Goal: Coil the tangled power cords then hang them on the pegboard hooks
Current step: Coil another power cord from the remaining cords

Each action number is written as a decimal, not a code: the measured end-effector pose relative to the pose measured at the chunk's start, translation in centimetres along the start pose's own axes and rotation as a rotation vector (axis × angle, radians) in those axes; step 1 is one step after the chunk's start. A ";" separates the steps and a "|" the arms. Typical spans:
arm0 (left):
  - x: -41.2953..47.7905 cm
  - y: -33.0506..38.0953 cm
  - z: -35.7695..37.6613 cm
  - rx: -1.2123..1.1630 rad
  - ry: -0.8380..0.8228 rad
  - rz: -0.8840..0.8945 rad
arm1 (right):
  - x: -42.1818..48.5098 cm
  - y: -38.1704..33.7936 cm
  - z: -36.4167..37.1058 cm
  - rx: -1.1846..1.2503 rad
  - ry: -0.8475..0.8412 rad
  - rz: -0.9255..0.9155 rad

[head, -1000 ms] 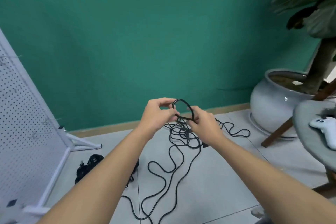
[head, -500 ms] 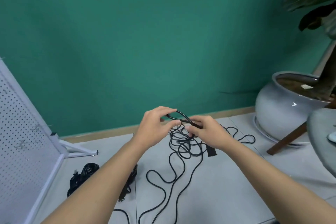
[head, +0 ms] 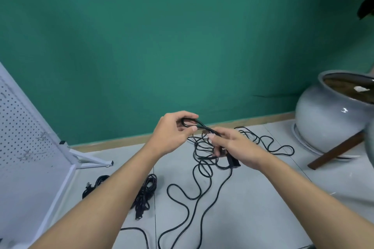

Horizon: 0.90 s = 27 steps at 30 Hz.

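From the head camera we look down along two bare forearms reaching out over a pale tiled floor (head: pixel 253 198), with a green wall (head: pixel 182 46) and a wooden baseboard (head: pixel 121 141) behind. The left hand (head: pixel 172 131) is raised above the floor, thumb and curled fingers pinching a small loop of black power cord (head: pixel 202 170). The right hand (head: pixel 236 147) sits just beside it, a little lower. Its thumb lies on top and its fingers curl underneath around the same strands, though the back of the hand hides exactly how they close. A black plug (head: pixel 233 160) pokes out just below the right hand. From the two hands the cord drops into a loose tangle on the floor, looping toward the wall and trailing in long curves toward us between the arms. Near the left forearm two bundled cords (head: pixel 145 192) lie on the floor, and the arm covers part of them. A white pegboard (head: pixel 20 137) stands at the far left on a metal foot (head: pixel 91 159), well apart from the hands, with a few small hooks (head: pixel 41 136) on its face. At the right stand a round grey glazed pot (head: pixel 327 123) and a slanting wooden leg (head: pixel 336 151) just in front of it, near the outer loops of cord. Dark leaves (head: pixel 364 6) hang in the top right corner.
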<state>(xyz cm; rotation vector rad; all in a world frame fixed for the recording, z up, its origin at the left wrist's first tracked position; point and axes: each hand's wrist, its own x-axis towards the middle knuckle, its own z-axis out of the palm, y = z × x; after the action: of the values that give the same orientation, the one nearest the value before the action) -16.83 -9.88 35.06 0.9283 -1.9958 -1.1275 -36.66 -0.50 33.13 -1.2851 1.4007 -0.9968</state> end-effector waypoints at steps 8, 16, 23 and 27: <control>0.1 0.7 1.3 -0.093 -0.162 -0.026 | -0.5 0.5 -1.0 0.141 -0.051 0.072; 0.6 -1.5 3.3 -0.078 -0.171 -0.086 | 0.5 0.4 -0.9 0.254 0.173 0.036; 0.5 -5.6 6.2 0.360 -0.495 -0.058 | 0.2 0.3 -2.2 0.484 0.143 0.045; 0.7 -6.6 5.9 0.343 -0.474 -0.092 | 0.4 1.1 -2.6 0.265 0.313 0.066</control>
<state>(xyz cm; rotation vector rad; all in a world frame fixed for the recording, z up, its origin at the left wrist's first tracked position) -20.22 -10.40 26.92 0.9962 -2.6173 -1.1550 -39.44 -0.88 32.51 -0.9103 1.4739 -1.3316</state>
